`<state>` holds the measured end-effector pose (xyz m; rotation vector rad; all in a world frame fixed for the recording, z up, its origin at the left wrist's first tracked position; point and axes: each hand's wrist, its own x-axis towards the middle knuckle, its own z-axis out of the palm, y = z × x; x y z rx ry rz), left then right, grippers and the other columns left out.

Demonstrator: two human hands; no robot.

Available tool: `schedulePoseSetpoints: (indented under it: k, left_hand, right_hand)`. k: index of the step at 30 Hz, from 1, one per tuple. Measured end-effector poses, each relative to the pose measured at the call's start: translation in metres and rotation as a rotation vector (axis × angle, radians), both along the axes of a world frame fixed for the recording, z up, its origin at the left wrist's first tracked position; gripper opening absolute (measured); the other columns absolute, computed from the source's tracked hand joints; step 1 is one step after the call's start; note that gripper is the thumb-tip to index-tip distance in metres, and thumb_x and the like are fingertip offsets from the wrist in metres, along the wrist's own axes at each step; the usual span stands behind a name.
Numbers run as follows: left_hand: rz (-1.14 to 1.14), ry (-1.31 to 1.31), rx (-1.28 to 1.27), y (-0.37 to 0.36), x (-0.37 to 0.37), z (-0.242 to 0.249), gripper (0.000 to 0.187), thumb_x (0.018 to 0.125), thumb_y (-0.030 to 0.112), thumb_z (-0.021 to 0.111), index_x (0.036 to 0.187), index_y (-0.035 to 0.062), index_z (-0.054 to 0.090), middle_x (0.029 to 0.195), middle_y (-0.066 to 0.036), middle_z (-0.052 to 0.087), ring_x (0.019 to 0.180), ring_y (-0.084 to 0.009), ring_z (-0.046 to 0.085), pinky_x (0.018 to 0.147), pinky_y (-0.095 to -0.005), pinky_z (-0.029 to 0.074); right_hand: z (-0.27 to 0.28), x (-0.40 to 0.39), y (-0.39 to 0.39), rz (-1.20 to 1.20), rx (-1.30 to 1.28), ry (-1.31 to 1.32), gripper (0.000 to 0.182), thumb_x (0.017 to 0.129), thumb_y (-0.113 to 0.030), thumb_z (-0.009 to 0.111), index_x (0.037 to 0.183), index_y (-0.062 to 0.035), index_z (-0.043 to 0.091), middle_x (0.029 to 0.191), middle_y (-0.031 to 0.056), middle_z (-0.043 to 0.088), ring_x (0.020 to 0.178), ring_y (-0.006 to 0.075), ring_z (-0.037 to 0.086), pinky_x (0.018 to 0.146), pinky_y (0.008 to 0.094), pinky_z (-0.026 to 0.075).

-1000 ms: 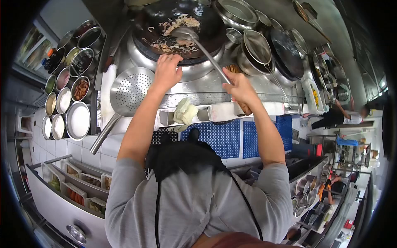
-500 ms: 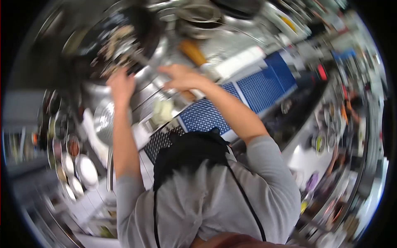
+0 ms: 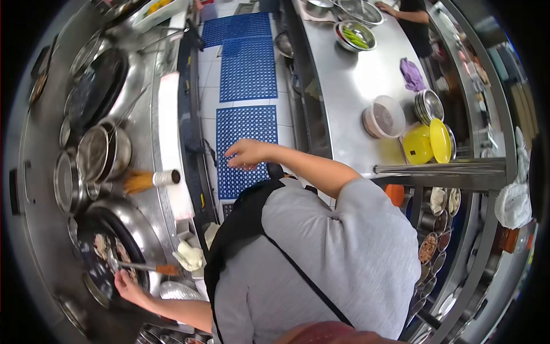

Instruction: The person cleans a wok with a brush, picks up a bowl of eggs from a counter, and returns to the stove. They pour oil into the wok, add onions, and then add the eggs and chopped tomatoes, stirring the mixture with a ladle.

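My left hand is at the near rim of a black wok, its fingers pressed together and apparently closed on the rim. Pale sliced pieces of food lie inside the wok. A metal ladle rests across it, its wooden handle end pointing toward me and no hand on it. Away from the stove, my right hand hangs in the air above the blue perforated floor mat. Its fingers are loosely bent and apart, holding nothing.
A second wok, strainers and a bamboo brush line the stove. A crumpled white cloth lies at its edge. The steel counter carries bowls, a plastic tub and yellow containers. Another person's arm reaches in behind.
My view has swung right, bringing the aisle and counter into sight. My right hand has moved from beside the ladle's handle to above the mat. My left hand stays by the wok.
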<state>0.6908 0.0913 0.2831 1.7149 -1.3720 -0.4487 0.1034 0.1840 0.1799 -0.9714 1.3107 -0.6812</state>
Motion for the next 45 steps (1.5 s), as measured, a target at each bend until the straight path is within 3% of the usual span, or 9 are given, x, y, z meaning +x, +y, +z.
schedulePoseSetpoints:
  k: [7, 9, 11, 13, 19, 28, 38, 42, 45]
  left_hand:
    - [-0.508, 0.061, 0.002, -0.016, -0.23, 0.093, 0.033, 0.098, 0.01, 0.06, 0.128, -0.0028, 0.06, 0.118, -0.012, 0.065, 0.109, -0.0181, 0.06, 0.099, -0.0302, 0.044]
    - [-0.776, 0.0, 0.156, -0.015, -0.289, 0.097, 0.037, 0.095, 0.01, 0.061, 0.131, 0.0001, 0.06, 0.119, -0.012, 0.065, 0.111, -0.0204, 0.06, 0.101, -0.0327, 0.043]
    - [-0.97, -0.115, 0.363, -0.015, -0.334, 0.086, 0.046, 0.089, 0.01, 0.065, 0.134, 0.0015, 0.059, 0.117, -0.013, 0.066, 0.109, -0.0224, 0.061, 0.099, -0.0344, 0.044]
    - [-1.14, -0.293, 0.468, -0.01, -0.374, 0.077, 0.049, 0.088, 0.012, 0.067, 0.135, 0.0026, 0.058, 0.115, -0.015, 0.067, 0.106, -0.0234, 0.062, 0.097, -0.0351, 0.046]
    - [-1.152, -0.309, 0.576, 0.001, -0.428, 0.042, 0.052, 0.087, 0.019, 0.071, 0.134, 0.0026, 0.058, 0.112, -0.017, 0.067, 0.103, -0.0264, 0.063, 0.092, -0.0369, 0.049]
    - [-1.18, -0.318, 0.591, -0.012, -0.471, 0.038, 0.051, 0.088, 0.021, 0.072, 0.133, 0.0022, 0.058, 0.111, -0.017, 0.067, 0.099, -0.0251, 0.063, 0.087, -0.0357, 0.05]
    - [-1.276, -0.306, 0.587, -0.019, -0.507, 0.025, 0.05, 0.086, 0.018, 0.073, 0.131, 0.0025, 0.059, 0.107, -0.015, 0.067, 0.094, -0.0234, 0.063, 0.079, -0.0339, 0.049]
    - [-1.248, -0.277, 0.57, -0.023, -0.497, 0.014, 0.051, 0.085, 0.018, 0.073, 0.132, 0.003, 0.059, 0.106, -0.015, 0.066, 0.093, -0.0236, 0.064, 0.076, -0.0334, 0.049]
    - [-1.21, -0.25, 0.608, -0.02, -0.494, 0.014, 0.05, 0.085, 0.018, 0.073, 0.13, 0.0026, 0.06, 0.105, -0.015, 0.066, 0.093, -0.0237, 0.063, 0.078, -0.0333, 0.049]
  right_hand:
    - [-0.021, -0.227, 0.041, -1.335, -0.214, 0.082, 0.013, 0.095, -0.016, 0.061, 0.097, -0.0068, 0.069, 0.069, 0.0077, 0.066, 0.046, 0.0143, 0.06, 0.038, 0.0285, 0.045]
    - [-0.042, -0.333, 0.053, -1.607, -0.543, 0.825, 0.023, 0.089, -0.022, 0.061, 0.096, -0.0027, 0.069, 0.072, 0.0193, 0.068, 0.065, 0.03, 0.067, 0.063, 0.046, 0.055]
    - [0.012, -0.394, 0.071, -1.732, -0.072, 1.164, 0.033, 0.085, -0.022, 0.06, 0.108, 0.0009, 0.067, 0.116, 0.0275, 0.065, 0.106, 0.0426, 0.061, 0.09, 0.0487, 0.05]
    - [0.045, -0.441, 0.088, -1.724, 0.101, 1.212, 0.039, 0.084, -0.021, 0.062, 0.114, 0.0034, 0.064, 0.131, 0.0266, 0.057, 0.117, 0.0466, 0.054, 0.098, 0.0478, 0.046]
    - [0.045, -0.549, 0.115, -1.334, 0.402, 1.089, 0.037, 0.074, -0.024, 0.068, 0.102, -0.0001, 0.073, 0.108, 0.0216, 0.072, 0.101, 0.0342, 0.071, 0.091, 0.0396, 0.054]
    - [0.074, -0.574, 0.141, -1.307, 0.047, 1.039, 0.035, 0.075, -0.012, 0.064, 0.108, -0.0042, 0.071, 0.094, 0.0148, 0.073, 0.081, 0.0246, 0.073, 0.07, 0.0363, 0.061]
    - [0.062, -0.519, 0.162, -0.438, 0.427, 0.566, 0.027, 0.072, -0.001, 0.072, 0.099, -0.0002, 0.068, 0.077, 0.0096, 0.069, 0.068, 0.0217, 0.071, 0.058, 0.0353, 0.063]
    - [0.07, -0.53, 0.17, -0.648, 0.553, 0.573, 0.065, 0.083, -0.051, 0.076, 0.108, 0.0082, 0.068, 0.092, 0.0219, 0.072, 0.079, 0.0274, 0.074, 0.064, 0.0369, 0.063]
    - [0.045, -0.552, 0.168, -1.008, 0.442, 0.448, 0.066, 0.083, -0.051, 0.076, 0.105, 0.0111, 0.067, 0.091, 0.0243, 0.072, 0.078, 0.0297, 0.074, 0.065, 0.0369, 0.063]
